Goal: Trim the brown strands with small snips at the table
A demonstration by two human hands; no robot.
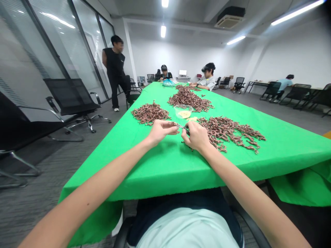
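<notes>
Left hand (161,131) mid-frame, just left of centre: thumb and fingers nearly together, pinching what looks like a small brown piece (172,123); exact grip too small to tell. Right hand (197,136) right of centre, fingers curled closed round the dark handle of a small metal tool (180,126), its tip pointing left, close to the left fingertips; contact with the piece unclear. Loose brown twisted pieces lie in heaps on the green cloth (160,162): left pile (150,113) just beyond left hand, right pile (224,131) beside right hand and spreading right, middle pile (190,98) further up the frame. Clear tub (183,112) with pale contents sits between the piles, above the hands. Standing person (115,69) upper left; two seated people at the table's far end, top centre.
</notes>
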